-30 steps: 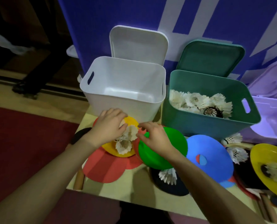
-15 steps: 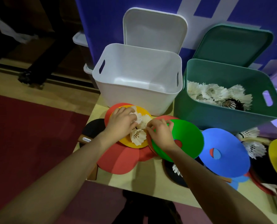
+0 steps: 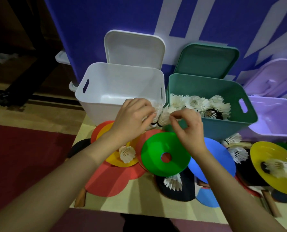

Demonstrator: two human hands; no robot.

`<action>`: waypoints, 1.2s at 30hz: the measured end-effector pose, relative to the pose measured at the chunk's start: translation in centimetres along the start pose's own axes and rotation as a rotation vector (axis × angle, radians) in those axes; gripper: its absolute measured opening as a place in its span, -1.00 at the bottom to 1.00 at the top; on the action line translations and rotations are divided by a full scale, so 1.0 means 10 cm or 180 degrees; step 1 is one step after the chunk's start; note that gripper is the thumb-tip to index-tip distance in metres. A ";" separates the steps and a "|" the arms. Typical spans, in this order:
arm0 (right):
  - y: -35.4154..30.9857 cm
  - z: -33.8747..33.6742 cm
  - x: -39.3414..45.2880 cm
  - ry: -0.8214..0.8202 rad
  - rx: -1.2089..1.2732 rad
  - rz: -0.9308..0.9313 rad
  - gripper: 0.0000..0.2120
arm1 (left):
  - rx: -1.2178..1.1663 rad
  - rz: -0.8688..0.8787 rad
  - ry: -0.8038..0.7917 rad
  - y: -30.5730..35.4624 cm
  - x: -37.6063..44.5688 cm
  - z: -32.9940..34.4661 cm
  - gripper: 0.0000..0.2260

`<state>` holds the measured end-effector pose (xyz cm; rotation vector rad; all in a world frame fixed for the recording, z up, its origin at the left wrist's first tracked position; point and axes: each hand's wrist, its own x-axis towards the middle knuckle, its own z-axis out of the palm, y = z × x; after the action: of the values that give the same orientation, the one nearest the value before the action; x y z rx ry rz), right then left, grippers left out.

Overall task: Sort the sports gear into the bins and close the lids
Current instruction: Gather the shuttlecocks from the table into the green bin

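Note:
My left hand [image 3: 132, 117] grips a white shuttlecock [image 3: 156, 108] and my right hand [image 3: 188, 126] pinches another shuttlecock [image 3: 165, 116]; both are lifted in front of the gap between the white bin [image 3: 106, 101] and the green bin [image 3: 211, 127]. The white bin looks empty. The green bin holds several shuttlecocks [image 3: 199, 104]. One shuttlecock [image 3: 126, 154] lies on the yellow disc cone [image 3: 121, 163] below my left wrist. A green disc cone [image 3: 166, 154] sits below my right hand.
A lilac bin [image 3: 273, 119] stands at the right. White, green and lilac lids lean on the blue wall. Red paddles [image 3: 109, 180], a blue cone [image 3: 211, 163], a yellow cone [image 3: 276, 166], black paddles and loose shuttlecocks [image 3: 172, 181] cover the small table.
Both hands picked shuttlecocks off the yellow cone and raised them toward the bins. One shuttlecock stays on the cone. The camera moved closer.

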<state>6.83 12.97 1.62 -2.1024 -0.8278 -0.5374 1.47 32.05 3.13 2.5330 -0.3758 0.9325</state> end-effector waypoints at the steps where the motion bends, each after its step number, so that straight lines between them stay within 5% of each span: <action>1: 0.01 -0.11 0.07 0.0132 0.0015 -0.0058 -0.89 | -0.0042 0.0082 0.0065 0.07 0.13 0.01 -0.89; 12: 0.86 -0.60 0.79 0.0529 -0.0327 0.0157 -0.96 | 0.0274 0.0131 -0.0132 0.19 1.21 0.80 -0.85; 19: 1.52 -0.29 1.12 0.0285 -0.0835 0.0642 -0.91 | 0.0544 -0.0413 -0.0552 -0.11 1.61 1.47 -0.95; 24: 1.88 -0.15 1.18 -0.0521 -0.0981 0.1079 -0.78 | 0.0858 -0.0753 -0.1366 -0.25 1.69 1.68 -0.70; 30: 1.65 -0.27 1.07 -0.0390 -0.0619 0.0447 -0.88 | 0.0788 -0.0425 -0.1363 -0.14 1.62 1.30 -0.66; 36: 1.05 -0.28 0.85 -0.0378 -0.0095 0.0107 -0.76 | 0.0605 -0.0158 -0.1200 -0.06 1.34 0.73 -0.61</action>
<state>19.93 8.99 3.04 -2.1886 -0.8541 -0.4125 15.68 27.69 6.81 2.8817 -0.3447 0.4872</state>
